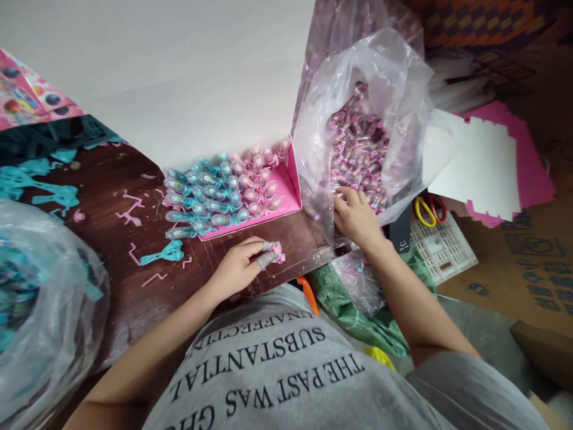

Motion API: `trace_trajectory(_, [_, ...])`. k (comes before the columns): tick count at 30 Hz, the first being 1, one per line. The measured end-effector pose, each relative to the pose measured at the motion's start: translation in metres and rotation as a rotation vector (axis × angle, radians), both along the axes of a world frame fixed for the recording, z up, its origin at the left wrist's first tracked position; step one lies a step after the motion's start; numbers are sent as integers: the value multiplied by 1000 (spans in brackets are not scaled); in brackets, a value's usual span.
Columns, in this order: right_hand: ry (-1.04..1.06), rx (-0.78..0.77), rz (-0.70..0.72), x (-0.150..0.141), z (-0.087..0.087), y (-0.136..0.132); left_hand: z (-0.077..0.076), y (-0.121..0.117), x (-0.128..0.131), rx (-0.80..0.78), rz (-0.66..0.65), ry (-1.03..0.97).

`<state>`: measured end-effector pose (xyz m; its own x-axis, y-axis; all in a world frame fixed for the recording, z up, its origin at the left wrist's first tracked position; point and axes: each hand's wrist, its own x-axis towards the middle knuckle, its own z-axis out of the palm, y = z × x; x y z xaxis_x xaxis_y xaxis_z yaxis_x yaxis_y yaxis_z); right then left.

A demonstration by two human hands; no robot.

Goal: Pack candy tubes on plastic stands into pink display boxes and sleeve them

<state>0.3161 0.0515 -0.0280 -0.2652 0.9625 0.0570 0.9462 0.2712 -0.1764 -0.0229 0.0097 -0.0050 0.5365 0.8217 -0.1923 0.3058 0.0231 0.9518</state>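
Got hot pink on the tray and plain white on the big flap, plus teal on the left-hand bottles and baby pink on the right-hand bottles. Runs pink and mauve in the bagged pieces, light pink on the pinched bit. Goes super dark reddish brown on the table, heather grey with black lettering on the shirt, orange with purplish diamonds on the blurry panel.

I have the distant rig's left hand low before the torso, its grey-wrapped thumb and finger pinched together. My right arm reaches farther forward, the right hand palm down with fingers bent (their tips are hard for me to make out).
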Motion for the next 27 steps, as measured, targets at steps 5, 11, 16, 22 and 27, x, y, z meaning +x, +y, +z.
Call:
trace_trajectory(5, [41, -29, 16, 0, 15, 2, 4, 0, 3, -101, 41, -40])
trace_trajectory(11, [549, -2, 41, -29, 60, -33, 12, 2, 5, -212, 11, -51])
trace_trajectory(16, [718, -138, 259, -61, 57, -38, 10, 7, 14, -284, 32, -23])
trace_trajectory(22, [586, -116, 294, -86, 7, -52, -21, -3, -11, -350, 241, -18])
trace_trajectory(27, [329, -167, 388, -132, -23, -90, -34, -39, -58, -405, 515, -180])
